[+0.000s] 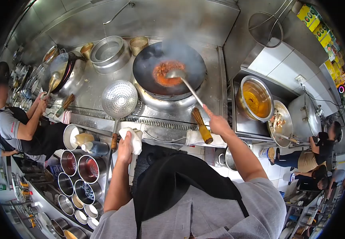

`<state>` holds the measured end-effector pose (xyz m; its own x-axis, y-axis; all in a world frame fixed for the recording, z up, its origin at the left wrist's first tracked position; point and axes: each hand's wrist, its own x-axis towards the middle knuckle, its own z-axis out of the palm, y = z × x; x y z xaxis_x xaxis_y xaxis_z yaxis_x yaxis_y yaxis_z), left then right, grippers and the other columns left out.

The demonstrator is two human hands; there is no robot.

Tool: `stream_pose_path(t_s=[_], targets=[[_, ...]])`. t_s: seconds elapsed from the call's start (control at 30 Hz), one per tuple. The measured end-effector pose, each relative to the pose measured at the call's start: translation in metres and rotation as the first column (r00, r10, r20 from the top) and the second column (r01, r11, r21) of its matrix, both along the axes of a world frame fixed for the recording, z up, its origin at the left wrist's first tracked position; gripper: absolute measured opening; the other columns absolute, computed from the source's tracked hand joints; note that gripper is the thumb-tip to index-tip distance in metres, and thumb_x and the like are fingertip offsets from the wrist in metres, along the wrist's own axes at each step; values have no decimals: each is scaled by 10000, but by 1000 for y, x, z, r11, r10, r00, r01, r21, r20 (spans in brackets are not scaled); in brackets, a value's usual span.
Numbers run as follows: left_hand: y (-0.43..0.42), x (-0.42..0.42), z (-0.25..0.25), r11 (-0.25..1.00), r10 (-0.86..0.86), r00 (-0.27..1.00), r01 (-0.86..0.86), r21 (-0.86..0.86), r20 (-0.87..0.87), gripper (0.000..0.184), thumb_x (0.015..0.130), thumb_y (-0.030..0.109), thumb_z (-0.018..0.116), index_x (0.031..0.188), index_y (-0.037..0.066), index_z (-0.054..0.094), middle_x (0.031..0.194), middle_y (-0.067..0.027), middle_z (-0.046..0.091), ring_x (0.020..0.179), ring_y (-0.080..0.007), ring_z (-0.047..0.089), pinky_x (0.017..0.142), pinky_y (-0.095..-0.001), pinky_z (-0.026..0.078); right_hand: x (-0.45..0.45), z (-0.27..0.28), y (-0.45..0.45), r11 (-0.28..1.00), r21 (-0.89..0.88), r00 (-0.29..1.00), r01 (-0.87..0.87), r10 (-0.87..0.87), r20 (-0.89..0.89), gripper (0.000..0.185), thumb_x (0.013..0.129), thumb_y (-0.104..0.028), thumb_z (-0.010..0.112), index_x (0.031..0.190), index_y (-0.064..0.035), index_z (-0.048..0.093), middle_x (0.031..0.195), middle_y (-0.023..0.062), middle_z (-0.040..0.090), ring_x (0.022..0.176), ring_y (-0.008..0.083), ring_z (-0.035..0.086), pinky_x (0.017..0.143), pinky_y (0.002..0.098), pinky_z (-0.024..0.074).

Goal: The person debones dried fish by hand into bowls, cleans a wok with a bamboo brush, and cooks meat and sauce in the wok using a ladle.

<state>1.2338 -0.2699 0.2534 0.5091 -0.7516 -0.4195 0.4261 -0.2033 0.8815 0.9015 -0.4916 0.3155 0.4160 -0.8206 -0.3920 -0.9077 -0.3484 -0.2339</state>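
Note:
In front of me a black wok (145, 63) sits on the range, with steam rising from a chunky red-orange sauce (163, 71). My right hand (219, 125) grips the handle of a wok ladle (175, 74), whose bowl rests in the sauce. A white cloth (132, 140) is bunched in my left hand (124, 148), held low before the range edge. Just left of that hand lies a large perforated skimmer (119, 98) with a wooden-ended handle. Near my right hand a bamboo wok brush (203, 129) lies on the front ledge.
Steel pots of sauces (88, 169) crowd the left side beside squeeze bottles (96, 147). A lidded pot (108, 51) stands behind the skimmer. To the right are a bowl of yellow liquid (256, 99) and a food pan (280, 119). A co-worker (29, 129) works at another wok.

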Motion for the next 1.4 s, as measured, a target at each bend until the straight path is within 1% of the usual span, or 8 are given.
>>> stream_pose_path(t_s=[0.1, 0.37, 0.57, 0.7, 0.9, 1.0, 1.2, 1.4], targets=[[-10, -8, 8, 1000, -31, 999, 31, -5, -29, 462, 996, 405, 512, 1165, -22, 568, 950, -99, 659, 762, -186, 642, 684, -327, 513, 2, -4, -9, 996, 72, 998, 54, -53, -14, 844, 856, -34, 452, 1542, -380, 103, 1068, 275, 655, 998, 427, 635, 896, 504, 479], [-33, -7, 7, 992, -120, 989, 117, -45, -91, 546, 984, 397, 554, 1215, -96, 509, 1076, -134, 626, 928, -195, 615, 827, -338, 502, -2, 25, 3, 998, -47, 998, 49, -48, 33, 857, 841, -20, 465, 1542, -369, 117, 984, 271, 670, 931, 432, 647, 844, 516, 488], [-54, -22, 9, 985, -165, 980, 169, 22, -112, 662, 946, 457, 594, 1261, -110, 463, 1161, -184, 610, 1014, -248, 627, 888, -366, 500, 10, -6, -26, 1000, -25, 999, 5, -6, -44, 855, 838, -19, 464, 1541, -368, 125, 1002, 277, 666, 950, 424, 648, 852, 521, 488], [-64, -18, -4, 981, -194, 969, 190, -36, -152, 586, 985, 427, 530, 1231, -104, 500, 1075, -157, 643, 937, -219, 645, 835, -351, 516, 14, 23, -20, 999, -42, 999, 31, -29, 45, 832, 853, -36, 467, 1536, -381, 141, 1040, 277, 657, 955, 433, 640, 871, 516, 483], [-75, -10, -24, 972, -233, 934, 217, -87, -272, 518, 999, 414, 499, 1200, -61, 553, 1023, -122, 660, 877, -213, 651, 790, -357, 527, 27, 4, -22, 1000, 2, 998, 17, -17, -67, 859, 835, -6, 441, 1541, -375, 120, 1061, 286, 649, 967, 433, 638, 874, 521, 478], [-77, -5, -18, 954, -298, 925, 290, -70, -235, 496, 1030, 384, 430, 1270, -38, 529, 1131, -150, 660, 997, -251, 658, 851, -380, 527, 30, -13, -27, 998, 10, 998, 55, -54, -31, 872, 823, 11, 438, 1539, -379, 127, 1087, 298, 638, 1008, 435, 628, 913, 505, 472], [-85, 1, -23, 967, -249, 922, 218, -134, -297, 505, 998, 421, 499, 1175, -47, 563, 999, -115, 658, 832, -196, 645, 732, -360, 526, 23, 2, -34, 999, -51, 996, -12, 16, 86, 848, 846, -29, 476, 1545, -349, 116, 1073, 318, 633, 1025, 438, 623, 938, 498, 464], [-83, 7, -29, 965, -263, 916, 257, -59, -304, 506, 1021, 408, 439, 1253, -30, 540, 1084, -128, 670, 946, -226, 657, 805, -374, 532, 42, 37, -7, 996, -92, 999, 23, -26, -33, 836, 853, -50, 472, 1549, -327, 99, 997, 306, 655, 938, 441, 645, 872, 521, 483]])
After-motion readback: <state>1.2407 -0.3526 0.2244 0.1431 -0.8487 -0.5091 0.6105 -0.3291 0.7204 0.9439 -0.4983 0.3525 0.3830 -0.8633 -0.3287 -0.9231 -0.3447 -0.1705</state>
